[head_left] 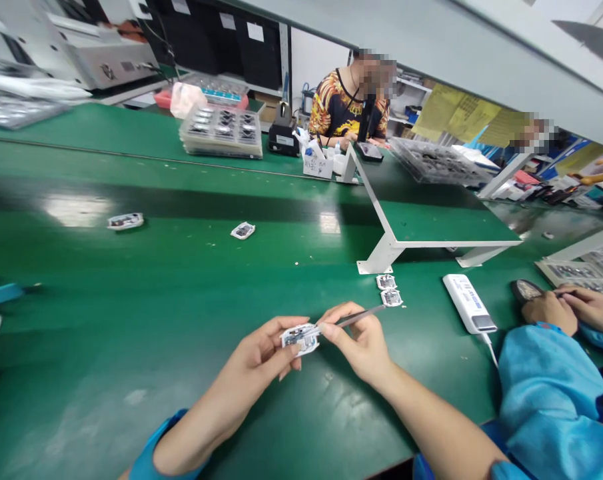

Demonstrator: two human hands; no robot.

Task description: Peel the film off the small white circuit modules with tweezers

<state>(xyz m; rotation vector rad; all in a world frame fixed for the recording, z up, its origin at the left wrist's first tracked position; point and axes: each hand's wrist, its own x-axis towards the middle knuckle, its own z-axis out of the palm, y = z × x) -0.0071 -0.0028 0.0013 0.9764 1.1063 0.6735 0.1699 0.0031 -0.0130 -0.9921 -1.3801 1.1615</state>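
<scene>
My left hand (261,357) is closed around the edge of a small white device housing (308,345), its thumb resting on the front. Inside the open housing a circuit board with small parts shows. My right hand (364,343) pinches a pair of metal tweezers (364,315), whose tips reach over the board's upper right side. Whether the tips grip anything is too small to tell. Just beyond my right hand, two similar housings (390,298) lie on the green table (191,373).
More housings (242,231) lie further back and left (126,221). A white-framed stand (386,248) rises behind my right hand, with a white handheld device (468,303) and cable beside it. A co-worker's blue sleeve (546,380) is close on the right. Stacked trays (221,133) stand at the back.
</scene>
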